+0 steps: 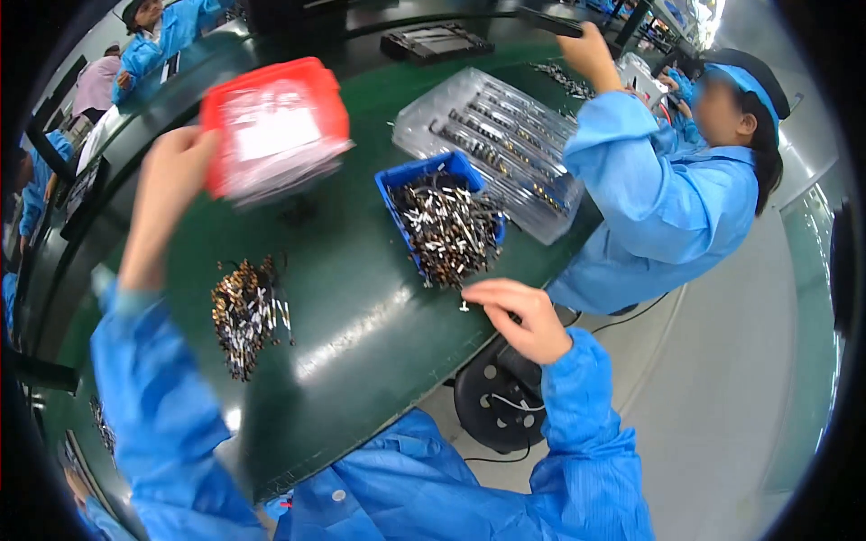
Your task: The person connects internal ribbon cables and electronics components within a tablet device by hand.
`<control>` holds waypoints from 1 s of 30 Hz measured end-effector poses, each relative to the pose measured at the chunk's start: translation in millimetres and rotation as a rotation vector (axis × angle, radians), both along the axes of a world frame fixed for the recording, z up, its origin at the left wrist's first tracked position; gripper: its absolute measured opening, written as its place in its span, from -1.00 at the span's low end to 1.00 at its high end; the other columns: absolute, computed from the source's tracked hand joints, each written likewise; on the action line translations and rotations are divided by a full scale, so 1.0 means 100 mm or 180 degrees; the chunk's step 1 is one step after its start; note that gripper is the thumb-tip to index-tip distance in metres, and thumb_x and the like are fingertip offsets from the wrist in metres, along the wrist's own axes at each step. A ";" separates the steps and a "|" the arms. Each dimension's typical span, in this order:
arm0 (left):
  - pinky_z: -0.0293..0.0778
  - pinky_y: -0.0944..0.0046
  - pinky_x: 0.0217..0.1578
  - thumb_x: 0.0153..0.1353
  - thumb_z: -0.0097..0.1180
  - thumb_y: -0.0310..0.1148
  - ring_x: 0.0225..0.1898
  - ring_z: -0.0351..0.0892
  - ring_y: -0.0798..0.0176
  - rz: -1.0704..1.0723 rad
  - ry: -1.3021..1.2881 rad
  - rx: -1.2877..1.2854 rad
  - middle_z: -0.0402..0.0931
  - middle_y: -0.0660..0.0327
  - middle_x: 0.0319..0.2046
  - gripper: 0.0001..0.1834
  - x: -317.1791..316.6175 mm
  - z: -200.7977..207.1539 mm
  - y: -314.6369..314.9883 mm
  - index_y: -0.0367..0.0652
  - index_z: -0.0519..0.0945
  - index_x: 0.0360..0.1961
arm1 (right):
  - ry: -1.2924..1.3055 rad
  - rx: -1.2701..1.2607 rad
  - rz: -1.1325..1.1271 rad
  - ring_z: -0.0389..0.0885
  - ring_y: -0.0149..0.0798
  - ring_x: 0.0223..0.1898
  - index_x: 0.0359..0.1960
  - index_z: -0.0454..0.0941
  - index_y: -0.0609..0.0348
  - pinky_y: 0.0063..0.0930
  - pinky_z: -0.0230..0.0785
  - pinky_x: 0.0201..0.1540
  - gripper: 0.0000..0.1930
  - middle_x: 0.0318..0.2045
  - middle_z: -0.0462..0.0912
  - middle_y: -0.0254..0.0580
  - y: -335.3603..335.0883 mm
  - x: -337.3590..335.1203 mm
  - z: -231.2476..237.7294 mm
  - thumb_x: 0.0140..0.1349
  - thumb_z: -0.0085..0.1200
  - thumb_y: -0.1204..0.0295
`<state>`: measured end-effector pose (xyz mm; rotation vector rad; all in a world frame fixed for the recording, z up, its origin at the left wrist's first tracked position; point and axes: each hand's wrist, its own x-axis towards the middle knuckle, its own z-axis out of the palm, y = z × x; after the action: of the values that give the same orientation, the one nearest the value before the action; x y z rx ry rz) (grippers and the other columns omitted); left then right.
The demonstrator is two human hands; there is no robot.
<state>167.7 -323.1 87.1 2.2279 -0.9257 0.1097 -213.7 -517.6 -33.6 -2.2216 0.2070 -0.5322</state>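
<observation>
My left hand (pixel 171 180), slightly blurred, is closed on the left edge of a red plastic bin (pixel 332 117). Clear plastic bags (pixel 271 135) with a white sheet lie in the bin and hang over its near edge. My right hand (pixel 528 320) is at the near corner of a blue bin (pixel 394 212), its fingertips pinched together. A tiny dark-and-white part (pixel 465 307) shows at those fingertips. Small thin parts (pixel 446 225) with black, copper and white ends are heaped above the blue bin's rim. A loose pile of similar parts (pixel 248 316) lies on the green table, left of centre.
Behind the blue bin, clear plastic trays (pixel 505 135) hold rows of small parts. A co-worker (pixel 667 198) in blue stands at the right, one arm reaching over the table (pixel 352 298). A black stool (pixel 496 406) stands below the table's near edge. A dark tray (pixel 437 42) lies at the back.
</observation>
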 end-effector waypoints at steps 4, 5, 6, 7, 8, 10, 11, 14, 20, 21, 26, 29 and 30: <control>0.28 0.43 -0.43 0.33 0.07 -0.30 -0.46 0.35 0.51 -0.0448 0.0335 -0.0123 0.44 0.39 -0.49 -0.73 -0.61 0.12 1.09 -0.34 0.58 -0.36 | -0.0076 -0.0303 -0.0022 0.58 0.04 -0.01 -0.04 0.59 0.28 -0.26 0.43 0.09 -0.63 -0.07 0.62 0.02 -0.10 -0.01 -0.04 0.09 -0.01 0.74; 0.21 0.46 -0.48 0.28 0.09 -0.35 -0.48 0.30 0.55 -0.0156 0.0922 -0.0245 0.40 0.42 -0.52 -0.78 -1.04 0.14 1.20 -0.31 0.56 -0.42 | -0.0094 -0.0299 -0.0048 0.58 0.04 -0.01 -0.04 0.59 0.28 -0.26 0.43 0.09 -0.63 -0.07 0.62 0.02 -0.10 -0.01 -0.07 0.09 -0.01 0.74; 0.16 0.48 -0.51 0.20 0.12 -0.41 -0.50 0.29 0.57 0.0033 0.1091 -0.0059 0.38 0.44 -0.55 -0.83 -1.39 0.15 1.39 -0.29 0.56 -0.47 | -0.0200 -0.0568 0.0109 0.56 0.03 -0.01 -0.03 0.58 0.28 -0.25 0.43 0.10 -0.59 -0.07 0.60 0.00 -0.07 0.02 -0.10 0.03 0.00 0.75; 0.14 0.47 -0.54 0.13 0.13 -0.46 -0.52 0.28 0.58 0.0166 0.1626 0.0069 0.37 0.45 -0.58 -0.86 -1.72 0.08 1.40 -0.28 0.54 -0.53 | -0.0225 -0.0845 0.0219 0.54 0.03 -0.01 -0.03 0.57 0.28 -0.24 0.42 0.10 -0.56 -0.06 0.59 -0.02 -0.05 0.01 -0.16 -0.02 0.01 0.76; 0.16 0.48 -0.54 0.12 0.14 -0.48 -0.49 0.30 0.58 -0.0023 0.2098 0.0484 0.43 0.41 -0.54 -0.87 -2.00 0.12 1.33 -0.30 0.54 -0.53 | -0.0216 -0.0977 0.0215 0.52 0.02 -0.01 -0.03 0.56 0.30 -0.24 0.42 0.10 -0.54 -0.06 0.58 -0.05 -0.04 0.00 -0.23 -0.06 0.03 0.77; 0.31 0.37 -0.55 0.18 0.12 -0.44 -0.53 0.42 0.42 -0.0599 0.2181 0.0854 0.55 0.27 -0.48 -0.86 -2.50 -0.03 1.27 -0.30 0.65 -0.35 | -0.0314 -0.1116 0.0248 0.52 0.02 -0.01 -0.04 0.56 0.30 -0.25 0.43 0.09 -0.55 -0.05 0.58 -0.05 -0.01 0.01 -0.24 -0.05 0.03 0.76; 0.37 0.32 -0.52 0.20 0.14 -0.40 -0.47 0.49 0.34 -0.0977 0.2450 0.0868 0.62 0.14 -0.36 -0.83 -2.69 -0.14 1.25 -0.33 0.62 -0.31 | -0.0417 -0.1244 0.0293 0.52 0.02 0.00 -0.04 0.56 0.31 -0.25 0.43 0.09 -0.56 -0.05 0.58 -0.05 0.03 0.05 -0.20 -0.04 0.03 0.75; 0.45 0.16 -0.46 0.17 0.11 -0.42 -0.48 0.56 0.02 -0.1947 0.2243 0.0349 0.60 -0.01 -0.38 -0.79 -3.07 -0.54 0.95 -0.39 0.47 -0.48 | -0.0323 -0.1414 0.0238 0.52 0.02 -0.01 -0.07 0.56 0.31 -0.26 0.43 0.09 -0.60 -0.07 0.57 -0.06 0.02 0.00 -0.17 -0.02 0.05 0.72; 0.48 -0.04 -0.39 0.21 0.09 -0.27 -0.46 0.57 -0.22 -0.1509 0.2207 0.0717 0.55 -0.14 -0.49 -0.71 -3.20 -1.80 0.66 -0.36 0.53 -0.43 | -0.0300 -0.1725 0.0250 0.53 0.02 -0.01 -0.07 0.54 0.37 -0.26 0.44 0.08 -0.59 -0.09 0.56 -0.01 0.19 -0.03 -0.14 -0.06 0.05 0.71; 0.47 -0.07 -0.40 0.21 0.09 -0.24 -0.46 0.58 -0.22 -0.1330 0.2306 0.0753 0.55 -0.14 -0.50 -0.70 -3.16 -1.99 0.58 -0.35 0.55 -0.40 | -0.0270 -0.1713 0.0213 0.53 0.03 -0.01 -0.05 0.54 0.35 -0.26 0.44 0.08 -0.57 -0.07 0.56 -0.01 0.21 -0.07 -0.16 -0.06 0.05 0.72; 0.49 -0.05 -0.26 0.22 0.09 -0.29 -0.34 0.60 -0.20 -0.0752 0.1415 -0.0032 0.61 -0.13 -0.38 -0.73 -3.12 -2.30 0.32 -0.30 0.63 -0.23 | -0.0212 -0.1742 0.0119 0.56 0.05 -0.05 -0.07 0.56 0.34 -0.24 0.46 0.04 -0.56 -0.09 0.57 0.01 0.36 -0.31 -0.11 -0.09 0.06 0.74; 0.49 -0.04 -0.21 0.22 0.11 -0.35 -0.28 0.62 -0.16 -0.0843 0.1251 -0.0331 0.63 -0.09 -0.31 -0.75 -3.08 -2.30 0.26 -0.26 0.65 -0.16 | -0.0118 -0.1501 0.0273 0.57 0.04 -0.09 -0.13 0.58 0.34 -0.24 0.48 -0.01 -0.61 -0.14 0.60 0.00 0.45 -0.51 -0.06 -0.09 0.07 0.73; 0.49 -0.04 -0.21 0.22 0.12 -0.35 -0.28 0.62 -0.15 -0.0841 0.1347 -0.0448 0.64 -0.09 -0.30 -0.76 -3.07 -2.25 0.23 -0.25 0.65 -0.16 | -0.0035 -0.1370 0.0332 0.61 0.01 -0.17 -0.20 0.61 0.32 -0.26 0.49 -0.07 -0.70 -0.23 0.64 -0.03 0.47 -0.56 -0.07 -0.03 0.10 0.71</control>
<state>-139.0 -300.2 -137.9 1.8772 -0.9295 -0.3919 -269.9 -471.0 -40.5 -2.6275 -0.0352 -0.5723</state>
